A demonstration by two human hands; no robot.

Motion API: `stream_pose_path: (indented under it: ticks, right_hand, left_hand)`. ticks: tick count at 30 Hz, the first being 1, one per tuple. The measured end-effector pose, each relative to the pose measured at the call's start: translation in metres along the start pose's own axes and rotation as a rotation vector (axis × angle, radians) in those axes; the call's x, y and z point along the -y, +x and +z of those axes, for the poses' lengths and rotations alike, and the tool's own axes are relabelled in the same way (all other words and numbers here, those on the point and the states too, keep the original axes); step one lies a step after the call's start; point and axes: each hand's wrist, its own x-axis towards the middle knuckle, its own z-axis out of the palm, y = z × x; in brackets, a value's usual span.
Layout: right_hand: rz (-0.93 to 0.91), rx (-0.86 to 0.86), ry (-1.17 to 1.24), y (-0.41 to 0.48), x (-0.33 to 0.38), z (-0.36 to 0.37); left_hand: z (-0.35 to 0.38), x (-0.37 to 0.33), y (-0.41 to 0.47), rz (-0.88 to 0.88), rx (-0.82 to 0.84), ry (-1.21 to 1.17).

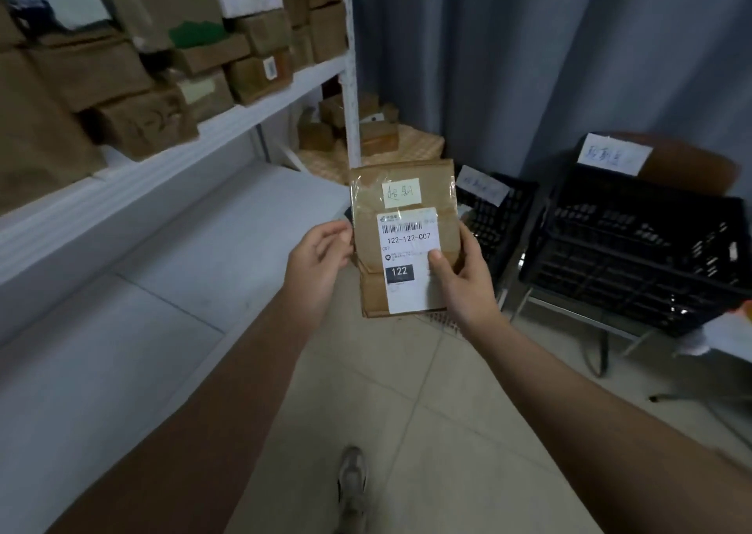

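Surroundings. At left I see a white shelf (228,126) stacked with brown boxes (134,122). Its upright post (350,86) stands directly behind the top edge of the parcel (366,224). A woven basket (415,143) holding more small boxes sits at the post's foot. At right are two black crates, the smaller crate (500,224) just beside the parcel in the view and the larger crate (635,248) raised on a metal frame. Each carries a handwritten paper note. Nothing lies between the camera and the parcel except the hands.

Grip. The parcel is held in mid-air at centre, above the floor, between shelf and crates. My right hand (460,285) grips its lower right corner, with the thumb pressed on the white shipping label (407,248) and the fingers behind. My left hand (317,261) has loosely curled fingers at the parcel's left edge. I cannot tell whether they touch it.

Orientation. The long axis stands near upright in the view. The labelled face is turned to the camera and the print reads the right way up: a barcode, "122-122-007", and a dark block "122". A pale handwritten note (402,192) sits above the label under clear tape.

Room. The tiled floor (407,391) is pale, with one shoe (352,480) on it. A grey curtain (529,65) closes the back.
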Motion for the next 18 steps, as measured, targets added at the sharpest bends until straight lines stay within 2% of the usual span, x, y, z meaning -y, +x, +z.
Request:
stream_pose_path:
  ticks: [12,18]
  right_hand:
    - [0.116,-0.263,0.038,0.150,-0.045,0.024]
    - [0.194,-0.346,0.040,0.217,-0.073,0.009]
  left_hand:
    - [0.053,0.051,0.174,-0.074,0.173,0.051]
    - [0.097,0.091,0.247,-0.145,0.269,0.111]
